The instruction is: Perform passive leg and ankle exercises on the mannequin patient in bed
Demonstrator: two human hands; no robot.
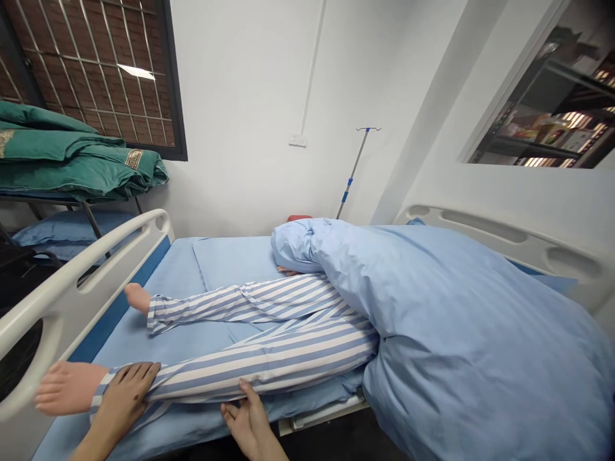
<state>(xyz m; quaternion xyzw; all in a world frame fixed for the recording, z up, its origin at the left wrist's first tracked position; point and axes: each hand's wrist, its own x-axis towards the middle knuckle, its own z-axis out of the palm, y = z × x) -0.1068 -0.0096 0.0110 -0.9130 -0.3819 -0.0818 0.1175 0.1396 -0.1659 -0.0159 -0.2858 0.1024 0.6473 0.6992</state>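
A manikin in blue-and-white striped trousers (298, 352) lies on the bed, both legs extended to the left. My left hand (125, 390) is over the near leg just above the bare foot (72, 387), with its fingers wrapped across the trouser cuff. Beside the same leg, below the knee, my right hand (247, 419) is turned palm up. Its fingers are apart, and one tip touches the trouser fabric. The far foot (138, 299) rests on the sheet. A bunched blue quilt (446, 320) covers the manikin's upper body; only a bit of a hand (288, 271) shows at its edge.
The bed's white footboard (91, 256) rises at the left, the headboard (504, 237) at the right. The quilt hangs over the near bed edge. Behind the bed stands an IV pole (353, 173). Green folded bedding (72, 157) lies on a rack at the far left.
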